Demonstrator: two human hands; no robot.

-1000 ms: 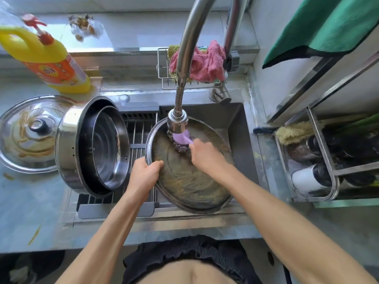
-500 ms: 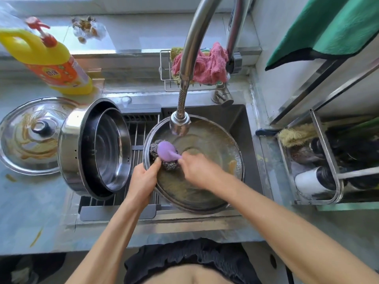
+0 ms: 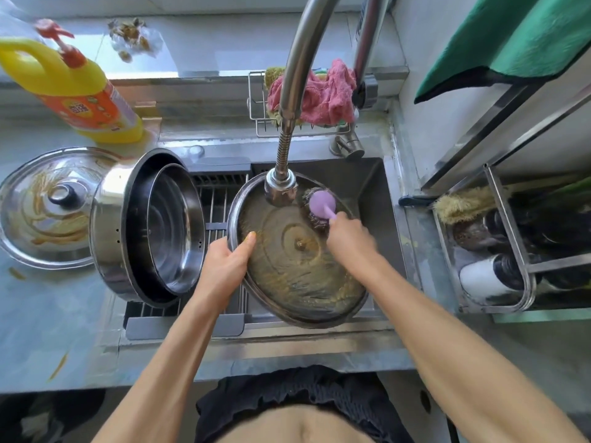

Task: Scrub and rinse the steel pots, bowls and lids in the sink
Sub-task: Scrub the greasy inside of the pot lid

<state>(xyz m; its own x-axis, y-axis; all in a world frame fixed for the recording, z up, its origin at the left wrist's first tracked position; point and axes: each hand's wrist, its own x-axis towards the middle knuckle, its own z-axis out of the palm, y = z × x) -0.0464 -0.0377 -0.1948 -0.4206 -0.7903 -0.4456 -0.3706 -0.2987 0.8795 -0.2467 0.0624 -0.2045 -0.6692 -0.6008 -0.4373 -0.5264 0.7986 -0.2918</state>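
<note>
my right hand (image 3: 350, 238) grips the purple handle of a steel-wool scrubber (image 3: 319, 208), wool pressed on the far right inside of the greasy steel lid (image 3: 297, 273). my left hand (image 3: 227, 263) holds the lid's left rim, thumb inside. lid sits tilted over the sink (image 3: 371, 187), underside up, smeared yellow-brown, faucet head (image 3: 280, 186) just above it. left of it a steel pot (image 3: 128, 225) lies on its side on the drain rack (image 3: 220, 199) with a steel bowl (image 3: 174, 228) nested inside. further left a second dirty lid (image 3: 48, 207) on the counter, yellow detergent bottle (image 3: 73, 87) behind. wire basket (image 3: 265, 123) holds a pink cloth (image 3: 323, 91).
</note>
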